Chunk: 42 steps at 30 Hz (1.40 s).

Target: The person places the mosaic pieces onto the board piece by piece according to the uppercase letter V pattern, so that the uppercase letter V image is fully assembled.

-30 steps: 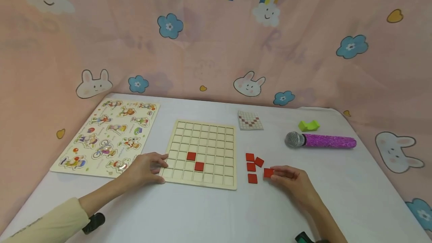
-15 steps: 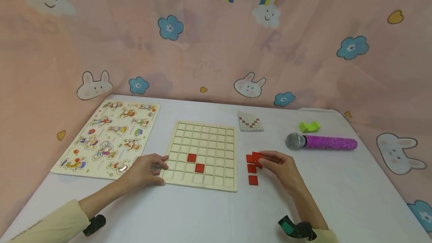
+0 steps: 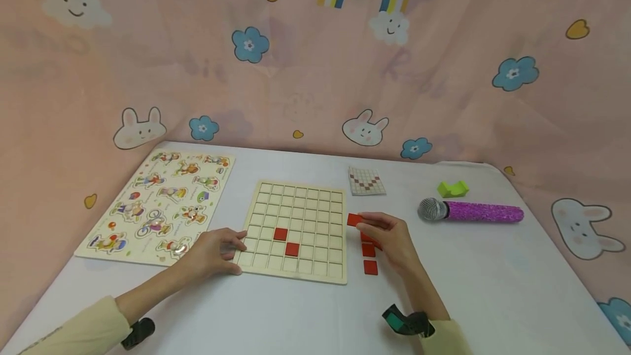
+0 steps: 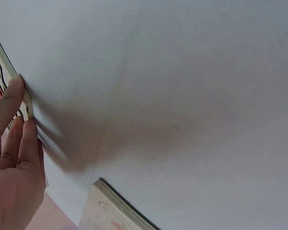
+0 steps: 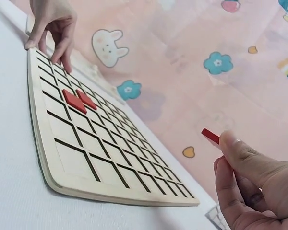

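two red tiles sit in cells of the pale grid board, in the half nearer you, set diagonally with the right-hand one closer to you. your left hand is at the board's near left corner — its fingers grasp the edge there, thumb by the near side, and the left wrist view shows that corner caught between thumb and fingertips. your right hand pinches a held tile, also red, between thumb and fingers; in the head view it appears just beside the board's right edge, and in the right wrist view you see it nearly edge-on. below that hand, loose tiles lie on the white surface to the right of the board, some partly hidden by your fingers.

beyond them is a small card showing a grid with a v of red squares. farther right, a purple microphone lies on its side, with a green block just behind its handle. on your left, a picture board of colourful figures lies flat — near the grid board, with your left forearm passing close to its near edge.
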Each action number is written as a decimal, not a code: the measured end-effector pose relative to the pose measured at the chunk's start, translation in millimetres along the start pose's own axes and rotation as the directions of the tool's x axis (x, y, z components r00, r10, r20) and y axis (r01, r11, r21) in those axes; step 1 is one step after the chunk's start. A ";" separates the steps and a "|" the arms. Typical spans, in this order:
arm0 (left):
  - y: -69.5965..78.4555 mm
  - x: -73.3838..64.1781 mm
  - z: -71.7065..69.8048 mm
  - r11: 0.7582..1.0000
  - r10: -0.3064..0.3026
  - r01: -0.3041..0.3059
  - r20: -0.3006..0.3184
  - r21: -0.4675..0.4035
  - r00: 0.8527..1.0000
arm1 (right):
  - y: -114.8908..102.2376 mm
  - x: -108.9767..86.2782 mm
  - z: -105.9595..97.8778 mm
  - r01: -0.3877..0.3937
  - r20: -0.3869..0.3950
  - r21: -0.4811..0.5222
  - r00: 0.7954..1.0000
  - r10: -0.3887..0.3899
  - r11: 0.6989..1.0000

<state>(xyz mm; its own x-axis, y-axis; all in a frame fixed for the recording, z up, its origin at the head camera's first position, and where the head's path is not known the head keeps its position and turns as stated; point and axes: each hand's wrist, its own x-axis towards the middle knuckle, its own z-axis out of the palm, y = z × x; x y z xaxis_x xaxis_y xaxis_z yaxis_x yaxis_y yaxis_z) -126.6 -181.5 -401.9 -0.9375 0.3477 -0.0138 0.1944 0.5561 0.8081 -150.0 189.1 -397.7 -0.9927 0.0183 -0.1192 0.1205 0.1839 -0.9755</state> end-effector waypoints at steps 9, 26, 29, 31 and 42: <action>-0.4 -1.1 -0.6 1.000 0.015 -0.015 0.001 -0.006 1.000 | -4.8 9.7 25.9 0.036 0.009 0.039 0.999 -0.036 0.999; -0.6 0.3 -0.4 0.999 0.043 -0.043 0.015 0.005 0.999 | -4.9 24.9 70.0 0.067 0.110 0.097 0.991 -0.078 0.993; -0.3 0.2 -0.4 0.999 0.035 -0.035 0.014 0.001 0.999 | -4.6 28.1 76.1 0.060 0.131 0.114 0.989 -0.075 0.992; -0.6 0.2 -0.3 0.999 0.032 -0.032 0.012 -0.004 0.999 | -4.6 29.2 80.0 0.063 0.141 0.111 0.987 -0.078 0.992; -1.4 0.8 -0.3 0.999 0.036 -0.036 0.008 0.019 0.999 | -4.0 32.7 100.5 0.123 0.164 0.038 0.978 -0.127 0.992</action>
<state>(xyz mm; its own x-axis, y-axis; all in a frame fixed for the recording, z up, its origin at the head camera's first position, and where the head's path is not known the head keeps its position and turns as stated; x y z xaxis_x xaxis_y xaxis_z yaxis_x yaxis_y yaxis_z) -127.7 -182.2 -402.9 -0.9275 0.3738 0.0108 0.2337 0.5570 0.7969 -182.5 90.2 -416.3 -0.9858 -0.1665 -0.0227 -0.0021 0.1475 -0.9891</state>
